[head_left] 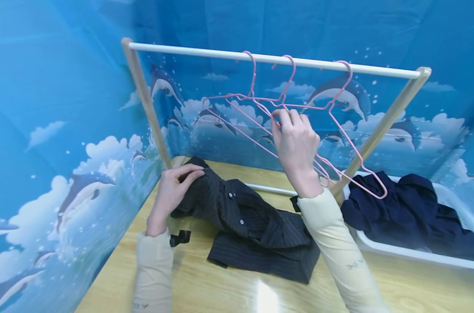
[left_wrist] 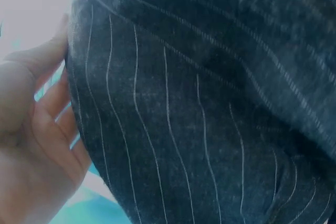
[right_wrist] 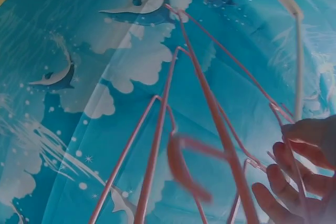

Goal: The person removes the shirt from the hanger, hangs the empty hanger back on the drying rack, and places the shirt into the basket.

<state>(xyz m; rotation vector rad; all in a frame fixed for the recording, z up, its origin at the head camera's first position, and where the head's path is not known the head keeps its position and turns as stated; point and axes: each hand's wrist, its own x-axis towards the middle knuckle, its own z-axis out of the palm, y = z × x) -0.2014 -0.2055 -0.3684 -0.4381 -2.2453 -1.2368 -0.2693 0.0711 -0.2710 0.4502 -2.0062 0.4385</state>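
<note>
A dark pinstriped shirt [head_left: 256, 213] with pale buttons lies crumpled on the table, partly raised at its far left end. There my left hand [head_left: 168, 193] pinches the cloth between thumb and fingers; in the left wrist view the striped fabric [left_wrist: 157, 108] hangs beside the palm. Pink wire hangers [head_left: 294, 74] hang by their hooks from the rack's white rail. My right hand [head_left: 296, 141] pinches one of them just below its neck, with thumb and fingers around the wire [right_wrist: 295, 163] in the right wrist view. The hand hides part of the hangers.
The rack's white rail [head_left: 205, 52] spans two wooden legs [head_left: 147, 102]. To the right, a white bin [head_left: 409, 251] holds dark navy clothing [head_left: 409, 213]. A small black strap-like piece [head_left: 180, 238] lies near the left wrist. Blue dolphin-print cloth [head_left: 84, 87] surrounds the wooden table [head_left: 197, 287].
</note>
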